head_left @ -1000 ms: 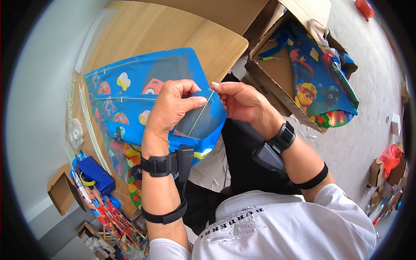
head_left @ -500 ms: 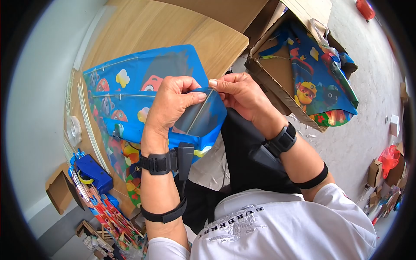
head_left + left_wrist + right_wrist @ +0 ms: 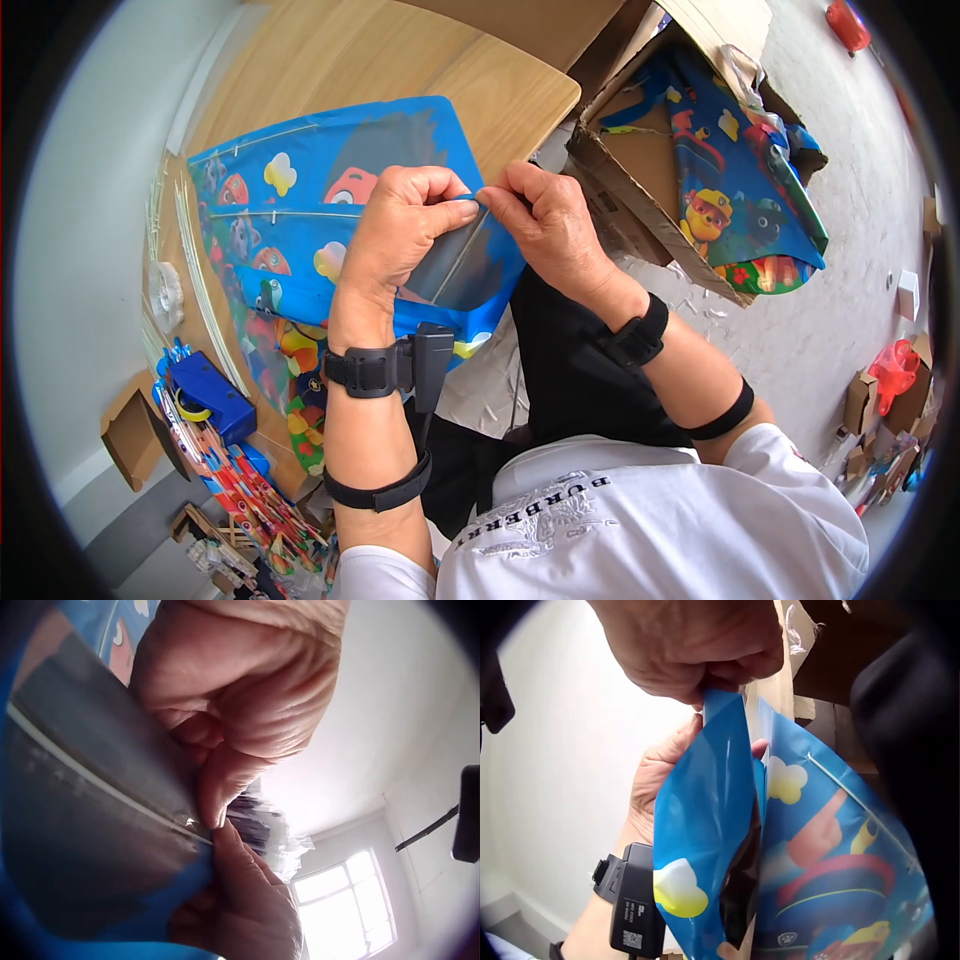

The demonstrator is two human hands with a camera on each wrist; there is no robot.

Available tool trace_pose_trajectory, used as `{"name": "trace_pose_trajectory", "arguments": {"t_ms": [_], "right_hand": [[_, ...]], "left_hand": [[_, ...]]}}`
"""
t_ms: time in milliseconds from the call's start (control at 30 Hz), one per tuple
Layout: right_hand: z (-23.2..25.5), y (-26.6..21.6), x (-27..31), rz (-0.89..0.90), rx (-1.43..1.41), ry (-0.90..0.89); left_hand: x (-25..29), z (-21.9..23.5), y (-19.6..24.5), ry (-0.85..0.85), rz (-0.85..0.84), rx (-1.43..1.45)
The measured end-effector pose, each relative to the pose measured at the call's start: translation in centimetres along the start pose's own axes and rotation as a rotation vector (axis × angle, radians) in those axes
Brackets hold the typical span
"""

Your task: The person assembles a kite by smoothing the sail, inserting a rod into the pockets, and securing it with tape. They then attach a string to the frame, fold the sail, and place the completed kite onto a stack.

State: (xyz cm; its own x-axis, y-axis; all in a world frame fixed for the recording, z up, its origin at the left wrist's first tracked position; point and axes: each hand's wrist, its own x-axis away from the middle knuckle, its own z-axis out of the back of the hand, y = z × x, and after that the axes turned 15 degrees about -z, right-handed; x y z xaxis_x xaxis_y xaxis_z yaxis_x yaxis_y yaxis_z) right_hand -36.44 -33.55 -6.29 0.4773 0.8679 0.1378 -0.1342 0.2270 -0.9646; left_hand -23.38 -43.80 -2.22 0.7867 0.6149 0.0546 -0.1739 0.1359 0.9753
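A thin blue printed sheet (image 3: 300, 180) with cartoon figures and clouds lies over the table's edge, a pale thin rod (image 3: 462, 262) running across its grey patch. The left hand (image 3: 395, 235) pinches the sheet's upper edge between thumb and curled fingers. Right beside it, the right hand (image 3: 555, 225) pinches the same edge, the thumb tips almost touching. In the left wrist view the rod (image 3: 97, 780) ends at the two thumbs. Seen from the right wrist, the blue sheet (image 3: 705, 802) hangs folded beneath the right hand (image 3: 705, 645).
Beyond the hands is the wooden table (image 3: 400, 55). An open cardboard box (image 3: 640, 170) with more printed sheets stands at the right. Along the table's left side lie thin white rods (image 3: 205, 280), a tape roll (image 3: 166, 298) and a blue tape dispenser (image 3: 213, 395).
The right hand has rolled over, its back now turned upward, and its fingertips have moved slightly left against the left hand's. The sheet's held edge has risen a little.
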Motion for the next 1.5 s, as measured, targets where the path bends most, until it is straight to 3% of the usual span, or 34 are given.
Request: {"name": "trace_pose_trajectory", "arguments": {"t_ms": [67, 133, 367, 467, 533, 567, 633, 667, 800, 867, 967, 1000, 1033, 1100, 1133, 1167, 1233, 1300, 1367, 1400, 1500], "right_hand": [[-0.1, 0.1, -0.1, 0.003, 0.028, 0.011], [0.2, 0.2, -0.3, -0.129, -0.068, -0.117], [0.5, 0.1, -0.7, -0.138, -0.029, -0.228], [0.9, -0.5, -0.4, -0.193, -0.165, -0.326], [0.6, 0.4, -0.4, -0.286, -0.213, -0.345], [0.4, 1.0, -0.5, -0.278, -0.212, -0.351], [0.0, 1.9, -0.7, -0.333, -0.469, -0.239], [0.8, 0.4, -0.2, -0.398, -0.403, -0.239], [1.9, 0.8, 0.3, -0.349, -0.417, -0.378], [3.0, -0.5, 1.3, -0.489, -0.469, -0.537], [4.4, -0.3, 2.2, -0.342, -0.243, -0.660], [4.4, -0.3, 2.4, -0.330, -0.233, -0.682], [4.3, -0.3, 2.6, -0.427, -0.314, -0.665], [4.0, 0.1, 2.6, -0.626, -0.472, -0.622], [3.8, 1.0, 2.1, -0.729, -0.705, -0.652], [3.8, 1.0, 2.1, -0.717, -0.694, -0.669], [3.5, 0.5, 2.9, -0.803, -1.244, -0.651], [3.4, -1.0, 3.6, -0.807, -1.148, -0.669], [3.4, -1.7, 4.3, -0.600, -0.638, -0.703], [3.4, -2.1, 4.4, -0.587, -0.536, -0.679], [4.6, -1.3, 4.0, -0.615, -0.748, -0.852]], "left_hand": [[0.0, -0.1, -0.3, 0.000, -0.009, -0.021], [0.2, -0.1, -0.6, 0.034, 0.010, 0.013], [0.3, -0.1, -1.0, 0.103, 0.011, 0.074], [0.9, 0.3, -0.6, 0.134, -0.010, -0.003], [1.9, 0.8, 0.3, 0.277, -0.228, -0.385], [2.8, 1.1, 1.1, 0.284, -0.232, -0.390], [5.7, 1.7, 2.9, 0.439, -0.278, -0.556], [7.6, 1.8, 3.4, 0.505, -0.218, -0.552], [16.2, 1.7, 3.1, 0.663, -0.082, -0.653], [20.4, 0.9, 2.2, 0.798, -0.059, -0.580], [25.8, -0.9, 1.1, 0.918, -0.053, -0.594], [27.3, -1.4, 0.3, 0.909, -0.083, -0.591], [28.4, -1.7, -0.1, 0.900, -0.113, -0.589], [29.5, -1.8, 0.9, 0.662, -0.189, -1.008], [29.7, -2.1, 1.4, 0.638, -0.155, -1.123], [29.6, -2.5, 1.8, 0.611, -0.122, -1.237], [29.9, -2.7, 1.3, 0.617, -0.079, -1.284], [29.2, -2.2, 1.1, 0.731, -0.011, -1.359], [28.5, -1.3, 1.3, 0.782, -0.037, -1.336], [28.0, -0.8, 1.6, 0.753, -0.050, -1.357], [26.2, 0.9, 2.2, 0.664, -0.071, -1.388]]}}
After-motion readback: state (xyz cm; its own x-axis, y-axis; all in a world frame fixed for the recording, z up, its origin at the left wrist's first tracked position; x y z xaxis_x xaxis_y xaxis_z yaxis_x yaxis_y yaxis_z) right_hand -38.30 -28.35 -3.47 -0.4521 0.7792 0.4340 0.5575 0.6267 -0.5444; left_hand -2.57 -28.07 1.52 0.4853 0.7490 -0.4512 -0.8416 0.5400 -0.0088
